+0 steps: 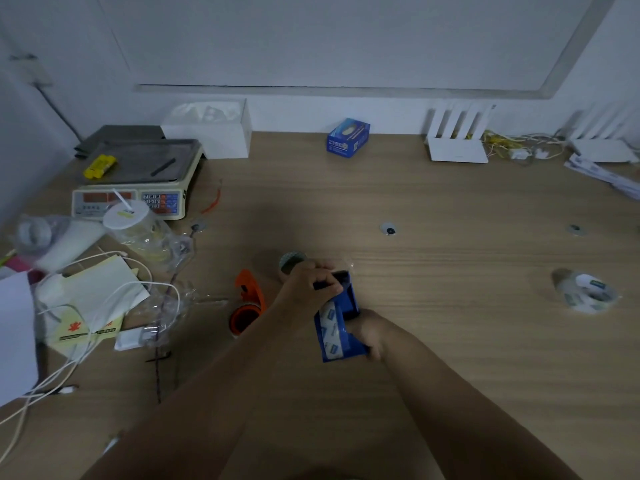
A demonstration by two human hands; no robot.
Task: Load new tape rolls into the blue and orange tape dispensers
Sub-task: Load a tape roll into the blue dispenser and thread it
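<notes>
I hold the blue tape dispenser (341, 323) above the wooden table, near its middle. A clear tape roll with blue print sits inside it. My right hand (369, 332) grips the dispenser's lower body. My left hand (308, 289) pinches its dark front end. The orange tape dispenser (247, 304) lies on the table just left of my left hand, with nothing holding it. A second clear tape roll (588, 292) lies far to the right. Behind my left hand a greyish roll (290, 261) is partly hidden.
A weighing scale (138, 181) stands at the back left. White cables, papers and plastic bags (104, 292) clutter the left side. A blue box (348, 137) and two white routers (457, 140) sit along the back wall.
</notes>
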